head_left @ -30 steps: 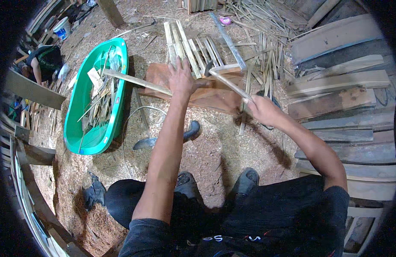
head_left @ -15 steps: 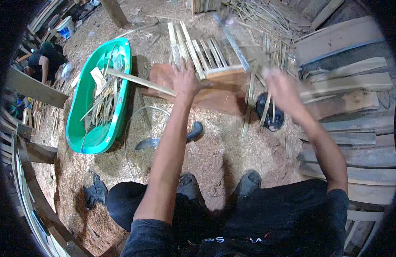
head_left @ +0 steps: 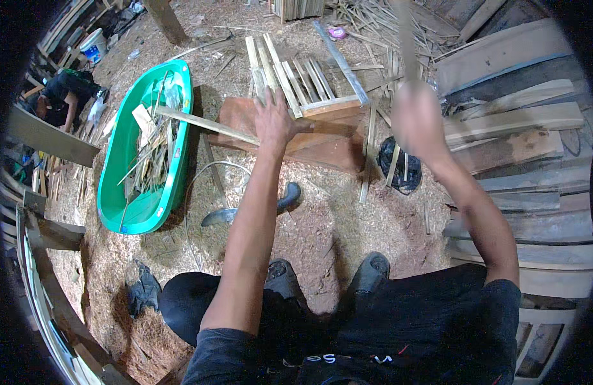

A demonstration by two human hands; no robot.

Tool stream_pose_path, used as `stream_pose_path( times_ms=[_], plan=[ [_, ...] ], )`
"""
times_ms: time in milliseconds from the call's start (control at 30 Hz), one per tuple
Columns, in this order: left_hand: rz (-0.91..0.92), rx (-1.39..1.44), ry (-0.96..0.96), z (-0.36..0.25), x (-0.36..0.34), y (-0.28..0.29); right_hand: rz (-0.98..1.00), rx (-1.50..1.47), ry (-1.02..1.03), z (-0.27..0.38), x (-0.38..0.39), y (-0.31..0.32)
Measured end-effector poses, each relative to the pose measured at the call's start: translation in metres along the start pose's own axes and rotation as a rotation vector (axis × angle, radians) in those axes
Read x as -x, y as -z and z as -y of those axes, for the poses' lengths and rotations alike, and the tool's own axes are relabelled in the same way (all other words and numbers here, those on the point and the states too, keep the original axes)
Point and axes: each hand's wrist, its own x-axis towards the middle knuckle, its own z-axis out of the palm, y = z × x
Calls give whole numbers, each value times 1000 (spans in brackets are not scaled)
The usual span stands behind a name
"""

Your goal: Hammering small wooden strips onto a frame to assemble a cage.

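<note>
My left hand [head_left: 274,122] lies with fingers spread at the near ends of some pale wooden slats [head_left: 277,67], by a reddish-brown wooden block [head_left: 322,151]. More short slats [head_left: 312,80] stand beside them behind a light wooden bar [head_left: 335,106]. My right hand [head_left: 418,122] is raised to the right of the block and smeared by motion. From it rises a long, narrow blurred tool [head_left: 405,38]; its kind cannot be made out. A knife with a curved dark handle [head_left: 289,197] lies on the ground, partly behind my left forearm.
A green plastic tub [head_left: 107,192] holding wood strips stands at left, with a stick [head_left: 206,123] leaning from it. Wooden boards [head_left: 521,192] line the right side. A black plastic bag [head_left: 399,168] lies below my right hand. Another person [head_left: 68,93] crouches at far left.
My right hand has risen, and the long tool in it now points upward above the hand. My left hand stays at the slats. The view has shifted slightly.
</note>
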Motion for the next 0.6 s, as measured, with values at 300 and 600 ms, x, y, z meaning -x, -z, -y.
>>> stream_pose_path(
  times_ms=[300,600],
  plan=[
    [5,-65,-69,-2,-4,-14,241,354,-85,-64,37,-8],
    [-9,47,-9,-4,0,-7,349,460,-204,-71,52,-28]
  ],
)
